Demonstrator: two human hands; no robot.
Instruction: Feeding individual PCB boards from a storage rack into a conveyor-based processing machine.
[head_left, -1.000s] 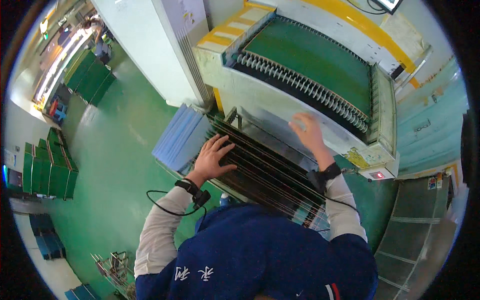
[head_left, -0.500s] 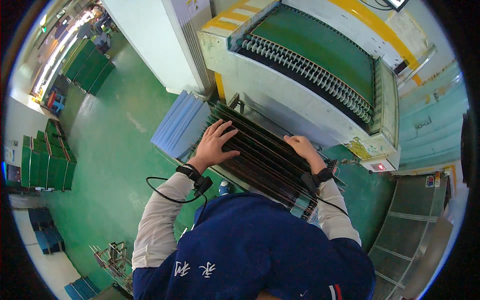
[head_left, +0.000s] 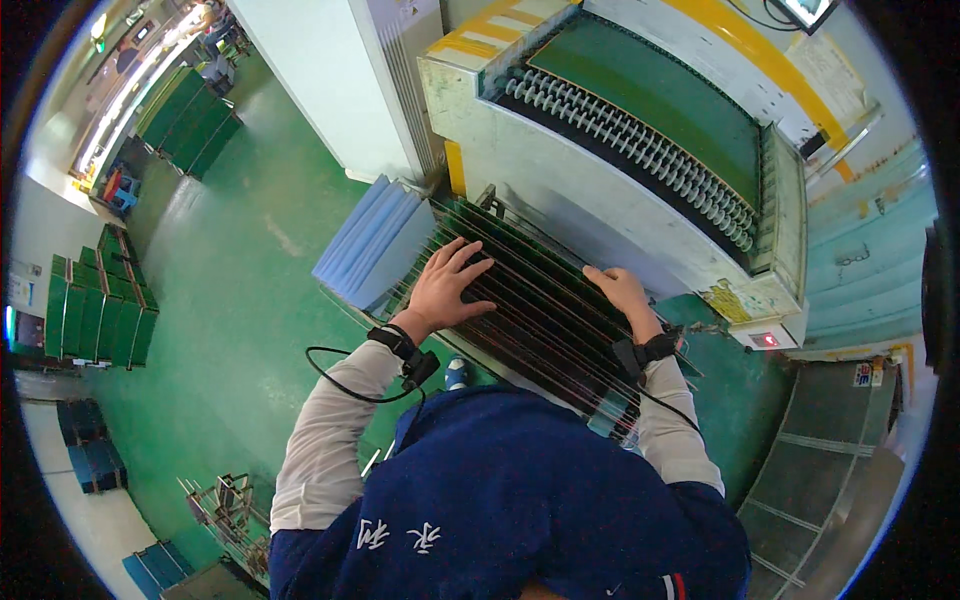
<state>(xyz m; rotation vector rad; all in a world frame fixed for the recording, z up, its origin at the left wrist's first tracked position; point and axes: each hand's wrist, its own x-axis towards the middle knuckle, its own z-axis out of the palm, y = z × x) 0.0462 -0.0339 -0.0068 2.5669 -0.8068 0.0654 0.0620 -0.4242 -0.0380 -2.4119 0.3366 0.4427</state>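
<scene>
In front of me stands a rack of dark green circuit board panels (head_left: pixel 530 330), upright on edge in close rows, their thin edges coppery. My left hand (head_left: pixel 447 290) lies over the top edges toward the rack's left end, fingers spread and thumb apart. On the far right side, my right hand (head_left: pixel 624 297) has its fingers closed at the top edge of a rear panel; its curled fingertips are partly hidden. Light blue sheets (head_left: pixel 375 240) stand bunched at the rack's left end, beside my left hand. Each wrist wears a black strap with a cable.
Beyond the rack is a machine with white rollers (head_left: pixel 640 150) and a green board (head_left: pixel 655 95) on it. A white cabinet (head_left: pixel 340 80) stands far left. Green panel stacks (head_left: pixel 100 305) line the left side; a metal frame (head_left: pixel 225 515) sits lower left, a grey mesh panel (head_left: pixel 825 470) at right.
The whole view has shifted slightly, so the rack and machine appear a little farther right. Both hands keep nearly the same places on the panels.
</scene>
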